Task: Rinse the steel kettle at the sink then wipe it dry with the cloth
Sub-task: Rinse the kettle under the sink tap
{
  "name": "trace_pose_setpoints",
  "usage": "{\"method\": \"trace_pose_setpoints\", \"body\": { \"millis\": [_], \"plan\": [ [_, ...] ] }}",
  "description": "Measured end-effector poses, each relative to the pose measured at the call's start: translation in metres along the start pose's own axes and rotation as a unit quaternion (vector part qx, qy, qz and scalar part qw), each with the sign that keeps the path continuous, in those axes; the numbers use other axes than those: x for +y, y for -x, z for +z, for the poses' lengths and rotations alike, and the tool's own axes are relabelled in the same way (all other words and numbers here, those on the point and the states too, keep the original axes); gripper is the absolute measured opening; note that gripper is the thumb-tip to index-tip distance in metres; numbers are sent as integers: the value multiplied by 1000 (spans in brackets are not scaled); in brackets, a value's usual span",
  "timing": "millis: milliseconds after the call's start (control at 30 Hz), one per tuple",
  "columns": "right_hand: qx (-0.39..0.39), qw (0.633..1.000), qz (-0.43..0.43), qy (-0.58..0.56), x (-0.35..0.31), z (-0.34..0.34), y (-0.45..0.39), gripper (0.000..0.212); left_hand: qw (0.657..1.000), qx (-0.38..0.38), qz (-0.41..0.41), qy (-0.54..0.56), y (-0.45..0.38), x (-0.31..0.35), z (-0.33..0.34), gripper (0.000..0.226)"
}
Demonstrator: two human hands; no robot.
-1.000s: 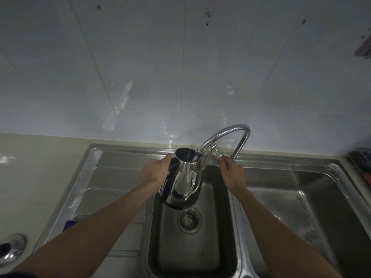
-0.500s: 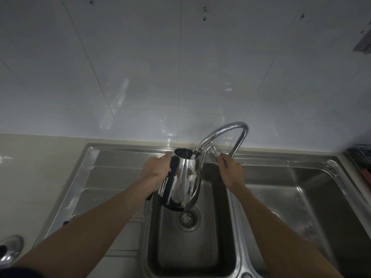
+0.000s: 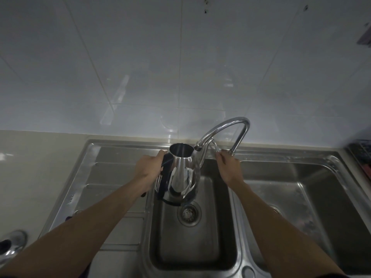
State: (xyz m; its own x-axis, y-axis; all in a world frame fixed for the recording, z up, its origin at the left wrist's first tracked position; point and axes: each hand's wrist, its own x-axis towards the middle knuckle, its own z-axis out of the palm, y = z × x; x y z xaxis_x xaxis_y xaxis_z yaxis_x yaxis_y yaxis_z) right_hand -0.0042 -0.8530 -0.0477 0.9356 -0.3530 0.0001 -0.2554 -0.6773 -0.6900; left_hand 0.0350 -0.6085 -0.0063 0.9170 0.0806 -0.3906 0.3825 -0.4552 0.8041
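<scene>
A shiny steel kettle (image 3: 181,175) with a black handle hangs over the small middle sink basin (image 3: 192,247), its open mouth just left of the tap's outlet. My left hand (image 3: 149,170) grips the black handle. The curved chrome tap (image 3: 224,128) arches from the back rim toward the kettle. My right hand (image 3: 227,167) reaches to the tap's base, fingers pinched on its thin lever. I cannot tell whether water is running. No cloth is in view.
A ribbed steel drainboard (image 3: 112,177) lies left of the basin and a larger basin (image 3: 313,197) lies to the right. A round steel lid (image 3: 12,244) rests on the beige counter at the lower left. A dark rack (image 3: 361,155) sits at the right edge.
The kettle has tipped slightly more upright under the tap outlet. My right hand stays at the tap lever. The view has shifted a little.
</scene>
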Motion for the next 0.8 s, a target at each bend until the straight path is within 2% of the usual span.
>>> {"method": "trace_pose_setpoints", "body": {
  "millis": [167, 367, 467, 633, 800],
  "plan": [
    [-6, 1000, 3, -6, -2, 0, 2, 20, 999, 15, 34, 23, 6, -4, -5, 55],
    [-4, 1000, 13, -6, 1, 0, 1, 24, 996, -7, 76, 43, 18, -1, -9, 63],
    [-2, 1000, 5, -1, 0, -1, 1, 25, 996, -7, 83, 43, 24, 5, -8, 56],
    [-3, 1000, 10, 11, 3, 0, -4, 24, 999, 18, 35, 19, 12, 13, 2, 54],
    [-9, 1000, 16, 11, 11, 4, -15, 22, 998, 10, 37, -43, 7, 25, 22, 53]
  ]
}}
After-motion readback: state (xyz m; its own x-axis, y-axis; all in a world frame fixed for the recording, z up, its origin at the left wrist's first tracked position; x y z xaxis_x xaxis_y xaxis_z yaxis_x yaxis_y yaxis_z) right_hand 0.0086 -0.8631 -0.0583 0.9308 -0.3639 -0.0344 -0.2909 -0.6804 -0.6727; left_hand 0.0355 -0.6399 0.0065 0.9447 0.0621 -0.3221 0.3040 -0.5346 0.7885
